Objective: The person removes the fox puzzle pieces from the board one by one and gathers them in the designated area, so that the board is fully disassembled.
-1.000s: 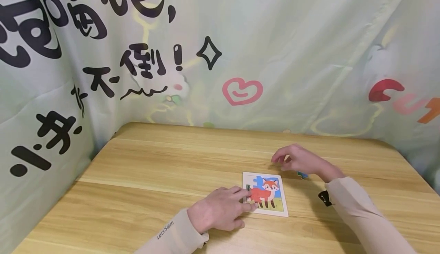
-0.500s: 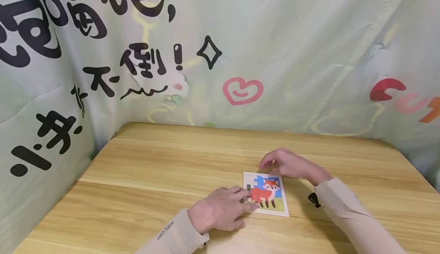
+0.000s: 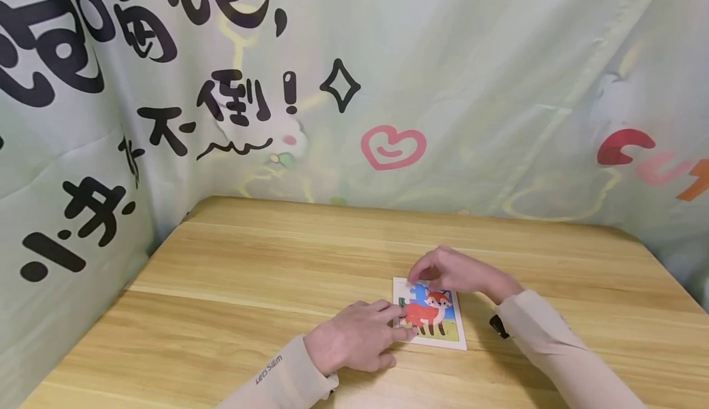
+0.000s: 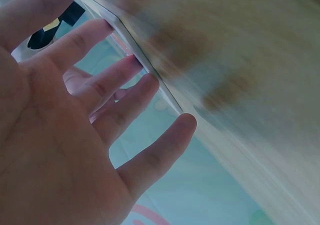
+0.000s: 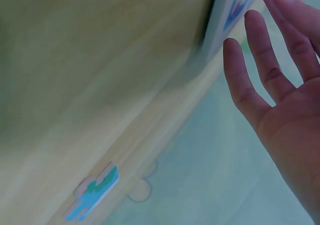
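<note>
Pale printed fabric [image 3: 471, 77] backs a wood-grain table [image 3: 249, 261] bearing a fox puzzle [image 3: 433, 315].

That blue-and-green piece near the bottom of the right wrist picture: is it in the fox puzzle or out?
Out: the piece lies on the table, wood showing between it and the fox puzzle.

I read free run on bench [image 3: 249, 261] from left edge to left hand [image 3: 357, 335], and strip along far edge, backed by curtain [image 3: 487, 89]. Puzzle board [image 3: 445, 344]: left hand bars its left edge, right hand [image 3: 460, 267] overhangs its far edge. I could come in from near side, between left sleeve [image 3: 293, 375] and right sleeve [image 3: 565, 341], to board's near right corner. Right wrist view: loose puzzle piece [image 5: 97, 192], well apart from board, obstructs low pass.
</note>
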Demonstrator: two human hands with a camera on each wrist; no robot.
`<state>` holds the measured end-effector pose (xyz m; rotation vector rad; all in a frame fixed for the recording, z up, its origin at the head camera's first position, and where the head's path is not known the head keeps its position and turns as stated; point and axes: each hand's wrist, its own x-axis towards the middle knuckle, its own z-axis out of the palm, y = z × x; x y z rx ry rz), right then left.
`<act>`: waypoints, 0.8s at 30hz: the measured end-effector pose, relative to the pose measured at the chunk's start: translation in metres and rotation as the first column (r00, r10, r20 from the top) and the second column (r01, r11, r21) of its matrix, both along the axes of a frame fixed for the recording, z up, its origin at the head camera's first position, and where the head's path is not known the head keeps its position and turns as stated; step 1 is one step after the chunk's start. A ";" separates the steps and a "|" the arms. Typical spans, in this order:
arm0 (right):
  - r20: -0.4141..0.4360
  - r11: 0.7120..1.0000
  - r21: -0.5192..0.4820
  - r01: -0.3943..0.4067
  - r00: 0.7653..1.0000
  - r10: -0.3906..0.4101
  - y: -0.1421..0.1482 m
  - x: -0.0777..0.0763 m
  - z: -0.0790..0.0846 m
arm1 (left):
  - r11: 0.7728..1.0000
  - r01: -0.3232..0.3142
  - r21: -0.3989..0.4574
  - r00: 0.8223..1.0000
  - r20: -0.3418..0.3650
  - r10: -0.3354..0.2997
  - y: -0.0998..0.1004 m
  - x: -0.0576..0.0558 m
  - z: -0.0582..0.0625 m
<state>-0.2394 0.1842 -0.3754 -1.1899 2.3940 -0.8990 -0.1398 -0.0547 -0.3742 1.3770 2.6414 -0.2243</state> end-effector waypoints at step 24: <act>-0.008 0.997 0.076 0.016 1.000 -0.016 0.007 0.006 -0.004 | 1.000 -0.001 -0.018 1.000 -0.021 0.001 0.002 0.002 0.001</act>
